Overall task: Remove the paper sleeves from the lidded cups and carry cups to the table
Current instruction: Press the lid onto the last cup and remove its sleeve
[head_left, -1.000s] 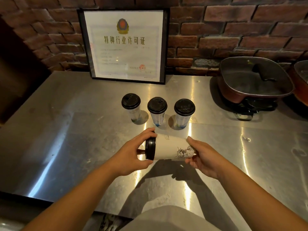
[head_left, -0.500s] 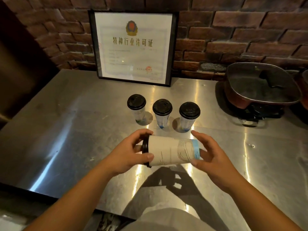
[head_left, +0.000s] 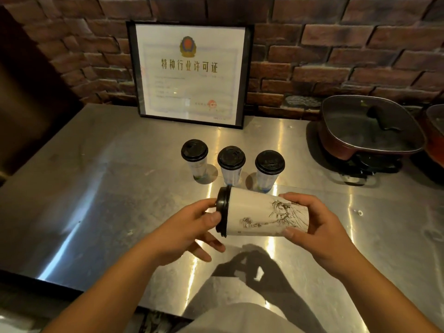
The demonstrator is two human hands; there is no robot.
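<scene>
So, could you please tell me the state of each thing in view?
Held cup: sideways, lid on, sleeve on.
Left hand: grips lid end.
Right hand: grips base end.
Three cups: upright, lidded, sleeveless.
Pan: lid on.

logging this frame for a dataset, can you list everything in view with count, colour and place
sleeved cup: 1, white paper sleeve with a dark drawing, black lid, held on its side above the counter, lid end to the left
standing cups: 3, clear with black lids, upright in a row on the counter behind the held cup
counter: 1, shiny steel, fills the foreground
framed certificate: 1, white sheet in a black frame, leaning on the wall at the back of the counter
brick wall: 1, dark red-brown, behind the counter
electric pan: 1, dark red with a glass lid, back right of the counter
second pan: 1, reddish, cut off at the right edge
left hand: 1, grips the lid end
right hand: 1, grips the bottom end
</scene>
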